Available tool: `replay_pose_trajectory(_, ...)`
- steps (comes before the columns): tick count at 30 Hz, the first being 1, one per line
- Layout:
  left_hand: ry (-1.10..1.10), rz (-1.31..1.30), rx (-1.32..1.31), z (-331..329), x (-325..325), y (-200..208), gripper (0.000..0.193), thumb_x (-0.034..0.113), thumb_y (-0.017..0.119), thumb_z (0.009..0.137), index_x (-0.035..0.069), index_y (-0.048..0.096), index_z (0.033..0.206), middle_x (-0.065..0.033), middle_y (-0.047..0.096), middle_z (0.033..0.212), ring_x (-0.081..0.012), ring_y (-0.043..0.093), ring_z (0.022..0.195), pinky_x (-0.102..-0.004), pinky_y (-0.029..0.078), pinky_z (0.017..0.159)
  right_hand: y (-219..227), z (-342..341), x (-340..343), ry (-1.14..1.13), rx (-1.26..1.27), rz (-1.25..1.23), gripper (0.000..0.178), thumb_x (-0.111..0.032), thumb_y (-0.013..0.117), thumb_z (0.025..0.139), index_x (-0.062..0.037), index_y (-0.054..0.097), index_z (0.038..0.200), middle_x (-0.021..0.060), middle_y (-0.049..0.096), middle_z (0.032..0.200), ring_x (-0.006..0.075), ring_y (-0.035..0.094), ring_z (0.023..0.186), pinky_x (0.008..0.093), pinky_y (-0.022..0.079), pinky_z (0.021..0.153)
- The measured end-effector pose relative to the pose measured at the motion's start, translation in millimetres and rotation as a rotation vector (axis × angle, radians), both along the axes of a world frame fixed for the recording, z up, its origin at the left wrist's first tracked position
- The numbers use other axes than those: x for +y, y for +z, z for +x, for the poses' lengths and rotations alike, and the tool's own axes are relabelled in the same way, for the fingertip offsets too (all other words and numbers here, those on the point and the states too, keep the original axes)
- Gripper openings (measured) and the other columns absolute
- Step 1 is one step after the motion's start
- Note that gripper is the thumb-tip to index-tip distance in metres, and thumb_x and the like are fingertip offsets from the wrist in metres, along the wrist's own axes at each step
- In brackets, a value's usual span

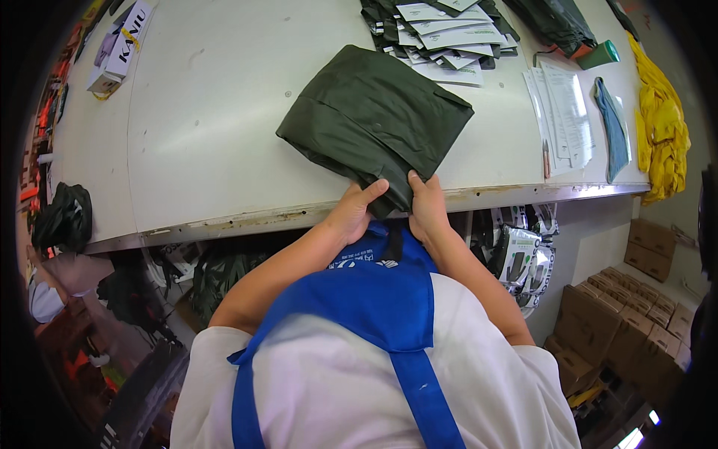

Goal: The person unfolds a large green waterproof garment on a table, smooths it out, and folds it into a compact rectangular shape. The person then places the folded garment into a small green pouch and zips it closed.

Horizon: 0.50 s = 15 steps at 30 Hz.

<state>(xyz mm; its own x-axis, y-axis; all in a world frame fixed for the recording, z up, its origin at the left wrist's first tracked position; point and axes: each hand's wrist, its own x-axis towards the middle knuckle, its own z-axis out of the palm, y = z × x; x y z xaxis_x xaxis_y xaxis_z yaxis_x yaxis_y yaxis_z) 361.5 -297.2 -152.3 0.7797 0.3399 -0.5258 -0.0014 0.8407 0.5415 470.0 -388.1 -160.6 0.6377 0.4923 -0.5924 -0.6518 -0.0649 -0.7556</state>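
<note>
A folded dark green garment [374,108], smooth like rainwear and with a snap button showing, lies at an angle on the white table [217,112]. Its near end narrows and hangs over the table's front edge. My left hand [353,212] grips that end from the left, thumb on top. From the right, my right hand [427,206] pinches the same end, its thumb also on top. The fingers beneath the cloth are hidden.
Behind the garment are piled dark packets with white cards [456,37]. To the right are paper sheets [565,112], a pen [546,159], a blue cloth strip [613,131] and a yellow garment [662,123]. A box [120,49] stands far left. Packed bags [516,254] sit below; cartons [591,322] stand right.
</note>
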Motion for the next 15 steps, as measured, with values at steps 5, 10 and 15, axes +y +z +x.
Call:
replay_pose_trajectory(5, 0.204, 0.028, 0.096, -20, 17, -3, 0.048, 0.013, 0.053, 0.087, 0.001, 0.041, 0.132, -0.0122, 0.051, 0.127, -0.0252, 0.049, 0.119, -0.0399, 0.041, 0.100, 23, 56, -18, 0.370, -0.109, -0.126, 0.067, -0.037, 0.061, 0.088, 0.0005, 0.034, 0.136, 0.0132, 0.047, 0.130, 0.0251, 0.046, 0.117, 0.0419, 0.036, 0.100)
replay_pose_trajectory(10, 0.256, -0.065, 0.172, -33, 25, -8, 0.050, 0.011, 0.049, 0.088, 0.007, 0.034, 0.136, -0.0141, 0.048, 0.129, -0.0282, 0.051, 0.117, -0.0446, 0.046, 0.097, 15, 149, 32, 0.240, -0.098, -0.244, 0.077, -0.062, 0.055, 0.084, -0.0063, 0.042, 0.135, 0.0134, 0.048, 0.131, 0.0270, 0.045, 0.118, 0.0464, 0.033, 0.102)
replay_pose_trajectory(15, 0.224, -0.088, 0.206, -41, 34, -10, 0.052, 0.012, 0.046, 0.090, 0.012, 0.028, 0.139, -0.0146, 0.047, 0.130, -0.0283, 0.053, 0.115, -0.0438, 0.049, 0.093, 28, 152, 55, 0.671, 0.072, -0.221, 0.069, -0.057, 0.065, 0.079, -0.0054, 0.055, 0.123, 0.0137, 0.056, 0.124, 0.0255, 0.052, 0.113, 0.0448, 0.041, 0.097)
